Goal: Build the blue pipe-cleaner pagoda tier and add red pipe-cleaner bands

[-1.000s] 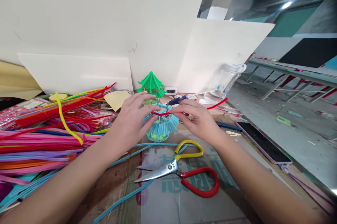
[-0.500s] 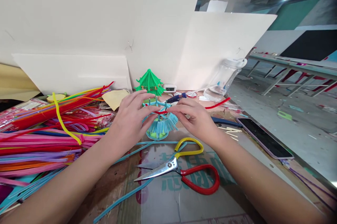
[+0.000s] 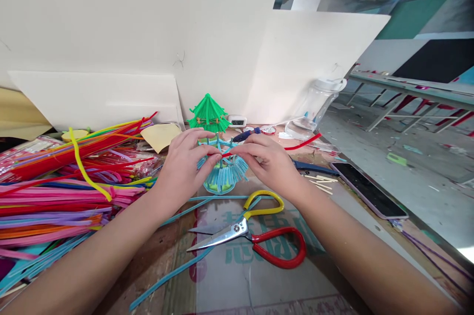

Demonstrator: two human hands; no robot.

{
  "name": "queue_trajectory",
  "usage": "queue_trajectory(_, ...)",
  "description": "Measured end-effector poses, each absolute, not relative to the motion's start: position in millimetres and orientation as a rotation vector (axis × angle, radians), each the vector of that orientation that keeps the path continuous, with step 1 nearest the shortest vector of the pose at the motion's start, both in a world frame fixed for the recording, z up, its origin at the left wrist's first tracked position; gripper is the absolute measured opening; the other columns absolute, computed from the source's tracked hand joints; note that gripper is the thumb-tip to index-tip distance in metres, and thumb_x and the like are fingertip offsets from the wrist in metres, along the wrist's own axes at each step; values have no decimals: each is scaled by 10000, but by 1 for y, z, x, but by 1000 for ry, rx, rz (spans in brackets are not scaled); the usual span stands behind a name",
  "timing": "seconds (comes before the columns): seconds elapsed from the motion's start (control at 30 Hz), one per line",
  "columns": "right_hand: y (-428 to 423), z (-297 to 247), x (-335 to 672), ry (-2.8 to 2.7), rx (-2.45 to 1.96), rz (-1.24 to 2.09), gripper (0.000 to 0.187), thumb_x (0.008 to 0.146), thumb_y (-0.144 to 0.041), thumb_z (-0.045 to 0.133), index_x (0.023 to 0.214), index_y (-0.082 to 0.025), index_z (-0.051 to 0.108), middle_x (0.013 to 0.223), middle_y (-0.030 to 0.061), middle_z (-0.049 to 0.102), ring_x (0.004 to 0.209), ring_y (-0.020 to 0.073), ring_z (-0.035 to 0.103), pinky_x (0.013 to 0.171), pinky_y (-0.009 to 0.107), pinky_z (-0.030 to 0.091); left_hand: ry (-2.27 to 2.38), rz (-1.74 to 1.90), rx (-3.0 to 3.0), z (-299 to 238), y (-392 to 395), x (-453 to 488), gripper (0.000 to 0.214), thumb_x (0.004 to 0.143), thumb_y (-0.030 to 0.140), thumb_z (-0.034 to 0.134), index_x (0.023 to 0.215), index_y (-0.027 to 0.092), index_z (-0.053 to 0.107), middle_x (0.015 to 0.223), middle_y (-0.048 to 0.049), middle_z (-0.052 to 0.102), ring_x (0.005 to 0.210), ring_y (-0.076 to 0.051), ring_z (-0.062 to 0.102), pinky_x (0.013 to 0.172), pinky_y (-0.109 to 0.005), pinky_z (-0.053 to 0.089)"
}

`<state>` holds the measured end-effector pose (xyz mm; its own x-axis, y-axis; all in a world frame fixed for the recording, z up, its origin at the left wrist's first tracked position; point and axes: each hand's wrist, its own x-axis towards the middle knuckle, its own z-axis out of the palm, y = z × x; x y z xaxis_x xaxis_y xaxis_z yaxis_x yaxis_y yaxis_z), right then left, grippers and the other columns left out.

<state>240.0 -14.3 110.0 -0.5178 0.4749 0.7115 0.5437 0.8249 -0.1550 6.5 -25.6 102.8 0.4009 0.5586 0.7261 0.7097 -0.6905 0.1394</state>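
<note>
A red pipe cleaner (image 3: 302, 142) runs between my hands, its free end sticking out past the right one. My left hand (image 3: 188, 159) pinches it between thumb and fingers, and my right hand (image 3: 263, 158) pinches it a short way along. Just behind and below the fingers stands a small round structure of light-blue pipe cleaners (image 3: 221, 180), with upright posts and a fringed skirt; my hands hide part of it. Behind that rises a green pointed pipe-cleaner roof (image 3: 208, 110). Scissors (image 3: 237, 228) with one yellow and one red handle lie partly spread below my hands.
Bundles of coloured pipe cleaners (image 3: 55, 206) cover the left side. Loose blue pipe cleaners (image 3: 166, 275) lie near the scissors. At right are a phone (image 3: 368, 189), short pale sticks (image 3: 322, 182) and a clear plastic jug (image 3: 311, 107). A white board (image 3: 148, 19) stands at the back.
My hands have drawn slightly closer together on the red pipe cleaner, and the red stretch showing between them is shorter. The whole view has shifted a little.
</note>
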Motion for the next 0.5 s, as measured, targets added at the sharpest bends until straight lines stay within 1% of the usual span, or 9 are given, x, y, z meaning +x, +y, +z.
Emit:
queue_trajectory(0.13,-15,111,241,-2175,-764,-1,202,996,-139,537,1057,-212,715,968,74,728,927,204,668,801,344,523,-1144,-1174,-2475,102,-24,7,181,1006,306,570,990,231,734,1249,-87,678,1257,-270,580,1095,-506,449)
queue_trajectory(0.27,-15,111,241,-2161,-785,32,135,969,-135,572,991,-210,682,974,67,737,933,205,673,820,346,521,-1137,-1174,-2470,101,-24,7,177,1004,304,573,982,227,730,1240,-89,677,1246,-270,581,1086,-503,454)
queue_trajectory(0.5,-12,107,241,-2182,-774,-1,158,968,-114,561,998,-195,694,1009,87,741,975,215,673,852,353,522,-1120,-1160,-2463,101,-25,6,168,1005,294,576,989,215,723,1243,-98,671,1256,-277,572,1086,-512,450)
